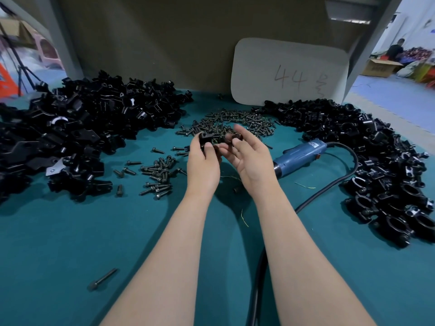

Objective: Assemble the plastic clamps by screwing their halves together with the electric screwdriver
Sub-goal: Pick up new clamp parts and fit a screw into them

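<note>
My left hand [203,164] grips a black plastic clamp half [206,138] between thumb and fingers, above the middle of the table. My right hand [247,154] is right beside it, palm up, pinching a small dark part [236,137] at its fingertips; blur hides what the part is. The blue electric screwdriver [300,156] lies on the green table [70,243] just right of my right hand, its cable [339,180] looping back towards me. Neither hand touches it. Piles of dark screws [231,122] lie behind and left of my hands.
A big heap of black clamp halves [77,132] fills the left side. Another heap of black clamps [386,170] curves along the right. A white card marked 44 [289,71] leans on the back wall. A lone long bolt [102,280] lies near left.
</note>
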`<action>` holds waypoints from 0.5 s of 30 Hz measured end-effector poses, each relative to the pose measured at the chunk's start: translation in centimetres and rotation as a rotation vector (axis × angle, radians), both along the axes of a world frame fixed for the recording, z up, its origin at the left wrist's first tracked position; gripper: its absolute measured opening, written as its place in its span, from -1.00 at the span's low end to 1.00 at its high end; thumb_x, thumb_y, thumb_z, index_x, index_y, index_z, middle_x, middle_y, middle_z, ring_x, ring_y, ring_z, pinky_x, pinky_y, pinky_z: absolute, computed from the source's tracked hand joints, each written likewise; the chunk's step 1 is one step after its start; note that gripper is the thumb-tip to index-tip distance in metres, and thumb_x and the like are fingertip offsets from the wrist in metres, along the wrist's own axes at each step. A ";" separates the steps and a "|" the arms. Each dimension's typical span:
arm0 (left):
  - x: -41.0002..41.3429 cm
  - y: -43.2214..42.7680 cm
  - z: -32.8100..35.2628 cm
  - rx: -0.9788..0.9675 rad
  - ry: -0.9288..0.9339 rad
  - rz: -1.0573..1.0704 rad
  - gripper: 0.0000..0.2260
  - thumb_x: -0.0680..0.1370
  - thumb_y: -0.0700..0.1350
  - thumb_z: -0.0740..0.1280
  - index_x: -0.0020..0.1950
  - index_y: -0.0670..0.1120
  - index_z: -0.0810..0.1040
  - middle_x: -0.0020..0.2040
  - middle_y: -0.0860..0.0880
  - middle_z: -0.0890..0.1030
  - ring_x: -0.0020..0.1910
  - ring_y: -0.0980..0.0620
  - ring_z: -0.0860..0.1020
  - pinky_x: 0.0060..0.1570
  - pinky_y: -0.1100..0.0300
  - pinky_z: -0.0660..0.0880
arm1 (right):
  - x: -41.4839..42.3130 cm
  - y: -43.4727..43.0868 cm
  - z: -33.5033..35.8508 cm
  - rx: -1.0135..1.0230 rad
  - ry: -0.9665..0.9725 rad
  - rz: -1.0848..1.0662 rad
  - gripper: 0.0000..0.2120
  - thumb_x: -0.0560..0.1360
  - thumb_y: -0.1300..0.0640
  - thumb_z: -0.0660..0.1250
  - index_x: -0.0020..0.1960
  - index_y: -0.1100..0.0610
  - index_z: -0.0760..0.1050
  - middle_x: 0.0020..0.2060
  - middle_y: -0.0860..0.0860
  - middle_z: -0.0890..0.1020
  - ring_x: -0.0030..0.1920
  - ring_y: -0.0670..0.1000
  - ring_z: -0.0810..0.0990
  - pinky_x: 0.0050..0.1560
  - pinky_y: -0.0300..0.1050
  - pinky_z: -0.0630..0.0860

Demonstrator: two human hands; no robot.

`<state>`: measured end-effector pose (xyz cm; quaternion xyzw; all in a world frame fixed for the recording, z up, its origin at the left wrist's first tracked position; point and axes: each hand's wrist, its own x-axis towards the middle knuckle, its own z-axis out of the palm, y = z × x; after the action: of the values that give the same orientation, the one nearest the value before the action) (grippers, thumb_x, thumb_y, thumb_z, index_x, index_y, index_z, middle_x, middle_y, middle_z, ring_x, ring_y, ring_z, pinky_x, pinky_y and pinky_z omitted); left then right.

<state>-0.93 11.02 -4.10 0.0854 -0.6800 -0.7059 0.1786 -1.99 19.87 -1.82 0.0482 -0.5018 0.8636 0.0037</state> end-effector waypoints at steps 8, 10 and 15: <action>0.6 0.2 -0.2 -0.141 0.044 -0.106 -0.54 0.57 -0.16 0.31 0.42 0.02 0.25 0.10 0.10 0.55 -0.06 0.37 0.53 -0.09 0.54 0.40 | -0.4 -0.1 -0.6 0.323 0.115 -0.143 -0.87 0.53 0.27 0.35 0.02 0.08 0.53 -0.13 -0.04 0.64 -0.22 -0.21 0.61 -0.17 -0.34 0.51; 0.7 0.1 -0.2 -0.219 0.034 -0.083 -0.63 0.57 -0.14 0.32 0.33 0.05 0.33 -0.01 0.17 0.54 -0.20 0.50 0.49 -0.26 0.62 0.35 | -0.4 -0.1 -0.6 0.353 0.145 -0.126 -0.84 0.52 0.27 0.35 -0.04 0.00 0.57 -0.10 -0.05 0.67 -0.08 -0.14 0.64 -0.04 -0.29 0.53; 0.9 0.2 0.0 -0.259 0.043 -0.031 -0.77 0.60 -0.09 0.29 0.25 0.03 0.40 -0.13 0.20 0.53 -0.27 0.39 0.50 -0.32 0.57 0.36 | -0.1 -0.1 -0.6 0.340 0.187 -0.073 -0.78 0.56 0.26 0.29 0.01 -0.04 0.59 -0.13 -0.09 0.68 -0.09 -0.15 0.64 0.02 -0.26 0.55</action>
<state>-0.06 11.24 -4.15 0.0358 -0.7627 -0.6166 0.1917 -2.14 19.74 -2.42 0.1098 -0.6392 0.7576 0.0732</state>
